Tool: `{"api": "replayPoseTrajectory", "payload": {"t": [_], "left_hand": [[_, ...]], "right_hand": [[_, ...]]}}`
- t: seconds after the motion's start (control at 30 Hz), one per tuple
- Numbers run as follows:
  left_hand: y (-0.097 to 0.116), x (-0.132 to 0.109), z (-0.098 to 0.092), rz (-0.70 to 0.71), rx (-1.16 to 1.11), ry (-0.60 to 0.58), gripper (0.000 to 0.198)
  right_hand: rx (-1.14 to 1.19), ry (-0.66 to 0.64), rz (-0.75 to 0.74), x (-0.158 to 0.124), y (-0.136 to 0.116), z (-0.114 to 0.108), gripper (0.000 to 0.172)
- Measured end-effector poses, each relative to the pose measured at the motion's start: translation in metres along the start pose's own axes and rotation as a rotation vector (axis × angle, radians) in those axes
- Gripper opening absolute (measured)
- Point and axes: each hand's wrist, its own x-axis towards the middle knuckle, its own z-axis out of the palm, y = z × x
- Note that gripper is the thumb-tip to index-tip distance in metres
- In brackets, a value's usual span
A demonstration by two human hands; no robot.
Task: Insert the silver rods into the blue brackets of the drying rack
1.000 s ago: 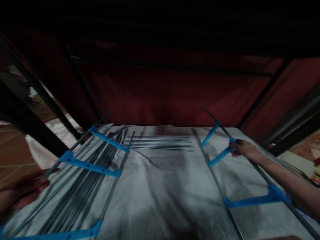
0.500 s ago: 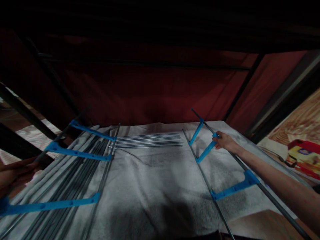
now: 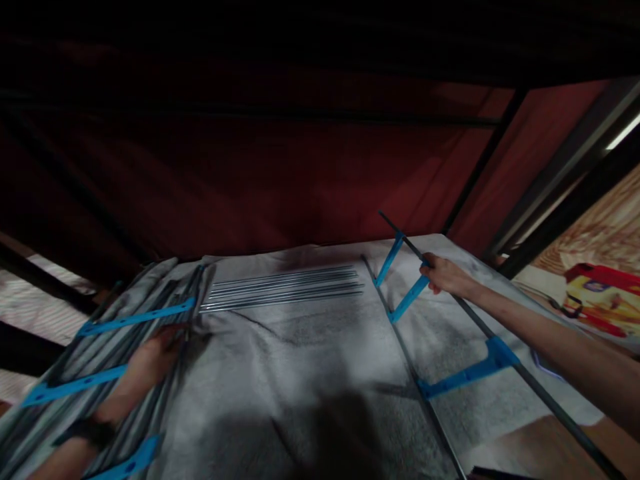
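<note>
On the right, my right hand (image 3: 440, 273) is closed around the upper metal pole of a ladder-like frame, by one of its blue plastic brackets (image 3: 410, 297). This frame stands tilted, its lower pole (image 3: 406, 353) on the grey cloth. At the left, a similar frame with blue brackets (image 3: 137, 316) lies low over a bundle of metal rods. My left hand (image 3: 153, 357), with a dark band at the wrist, reaches over that frame to its inner pole. Motion blurs its fingers, and I cannot tell whether they grip the pole.
Several thin shiny rods (image 3: 285, 285) lie side by side at the back middle of the grey cloth (image 3: 300, 373). Dark frame bars and a red fabric wall (image 3: 300, 193) close off the back. A red and yellow box (image 3: 600, 300) is at the far right.
My left hand has moved from the left frame's outer pole rightward to its inner pole. That frame has dropped lower over the rods. My right hand keeps its hold.
</note>
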Motion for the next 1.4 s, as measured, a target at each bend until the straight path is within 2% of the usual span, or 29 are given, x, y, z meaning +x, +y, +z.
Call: {"api": "replayPoseTrajectory", "payload": {"t": [0.07,0.13,0.2,0.27,0.3,0.37,0.47,0.53,0.6,0.7,0.8,0.87,0.97,1.1,1.27,1.4], "left_hand": [[0.045,0.024,0.053,0.123,-0.062,-0.066,0.033],[0.108,0.047,0.109,0.262,-0.088,-0.154,0.039],[0.171,0.065,0.155,0.342,-0.028,-0.232,0.041],[0.217,0.076,0.186,0.356,0.09,-0.274,0.041],[0.232,0.08,0.195,0.353,0.147,-0.287,0.041],[0.247,0.084,0.205,0.354,0.23,-0.305,0.041],[0.253,0.086,0.199,0.403,0.275,-0.334,0.042],[0.258,0.084,0.183,0.434,0.277,-0.329,0.044],[0.269,0.078,0.16,0.478,0.256,-0.281,0.048],[0.294,0.062,0.122,0.573,0.193,-0.175,0.061],[0.318,0.044,0.099,0.652,0.157,-0.139,0.065],[0.331,0.034,0.094,0.66,0.148,-0.166,0.064],[0.348,0.025,0.098,0.622,0.132,-0.217,0.064],[0.361,0.017,0.102,0.634,0.113,-0.221,0.066],[0.36,0.012,0.094,0.637,0.112,-0.227,0.067],[0.354,0.017,0.079,0.691,0.131,-0.206,0.066]], "right_hand": [[-0.045,0.006,-0.004,0.001,-0.007,0.004,0.031],[-0.085,0.055,-0.005,0.001,-0.006,0.009,0.034],[-0.089,0.112,-0.02,0.002,0.002,0.012,0.037],[-0.011,0.136,-0.054,0.003,0.013,0.013,0.037],[0.052,0.139,-0.07,0.005,0.018,0.014,0.036],[0.199,0.142,-0.075,0.01,0.024,0.014,0.027],[0.494,0.121,-0.02,0.024,0.021,0.017,0.028],[0.734,0.064,0.021,0.034,0.013,0.018,0.033],[0.916,0.017,0.035,0.04,0.006,0.018,0.03],[0.97,-0.008,-0.008,0.039,0.003,0.02,0.024],[0.941,0.008,-0.008,0.023,0.011,0.024,0.028],[0.966,0.014,-0.002,0.009,0.02,0.028,0.034],[1.017,-0.015,-0.022,-0.009,0.032,0.033,0.038],[1.043,-0.058,-0.024,-0.019,0.038,0.034,0.046],[0.966,-0.074,-0.018,-0.024,0.027,0.034,0.055],[0.9,-0.054,-0.036,-0.028,0.014,0.033,0.052]]}}
